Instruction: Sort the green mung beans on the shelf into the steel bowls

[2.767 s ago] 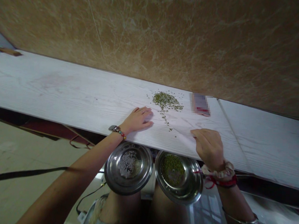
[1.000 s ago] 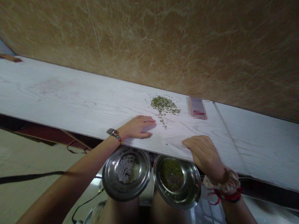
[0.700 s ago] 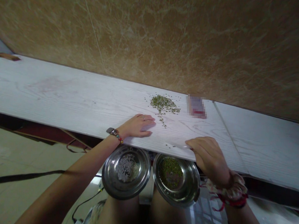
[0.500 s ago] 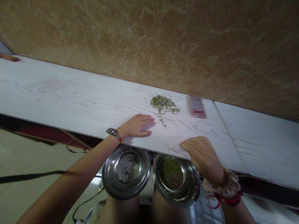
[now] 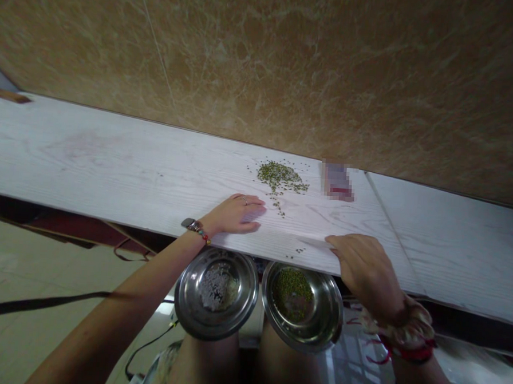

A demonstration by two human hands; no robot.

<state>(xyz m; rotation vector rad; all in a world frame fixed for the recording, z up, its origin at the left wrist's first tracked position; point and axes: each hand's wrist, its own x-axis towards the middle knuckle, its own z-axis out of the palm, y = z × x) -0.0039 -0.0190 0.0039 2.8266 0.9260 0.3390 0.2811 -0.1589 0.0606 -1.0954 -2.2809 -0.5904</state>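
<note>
My left hand point(image 5: 240, 214) lies flat on the white wood-grain ledge point(image 5: 124, 173), fingers stretched out. Just beyond its fingertips is a loose pile of small green beans point(image 5: 278, 175), with a short trail toward the hand. My right hand point(image 5: 362, 263) is closed in a pinch on a thin whitish sheet point(image 5: 316, 242), which barely stands out against the ledge. A few beans point(image 5: 296, 253) lie near the front edge, left of the sheet. Below the edge, one steel bowl point(image 5: 333, 328) holds green beans; another steel bowl point(image 5: 184, 308) holds white grains that look like rice.
A blurred-out flat item point(image 5: 338, 182) lies by the marbled wall point(image 5: 263, 60), right of the pile. A brown object point(image 5: 10, 95) is at the ledge's far left end. The bowls stand over my legs. A dark strap point(image 5: 39, 305) crosses the lower left.
My right hand has moved right along the front edge with the sheet. A few beans now show where the sheet was. My left hand stays in place.
</note>
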